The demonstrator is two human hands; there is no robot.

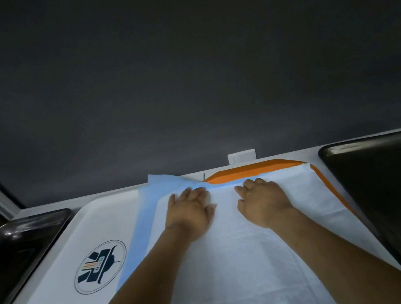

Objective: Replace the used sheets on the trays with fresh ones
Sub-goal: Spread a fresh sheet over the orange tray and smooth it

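A white sheet with a blue border [236,254] lies spread over an orange tray [255,170], whose far edge and right rim still show. My left hand [191,208] presses flat on the sheet near its far edge, fingers spread toward the blue fold. My right hand [261,198] rests on the sheet beside it with the fingers bent over the far edge; whether it pinches the sheet I cannot tell. The blue border [147,204] sticks out past the tray on the left.
A white tray [59,285] printed with a round logo [100,267] lies left of the sheet. A dark tray [8,251] sits at the far left and another dark tray [398,192] at the right. A dark wall with a white socket [242,156] rises behind the counter.
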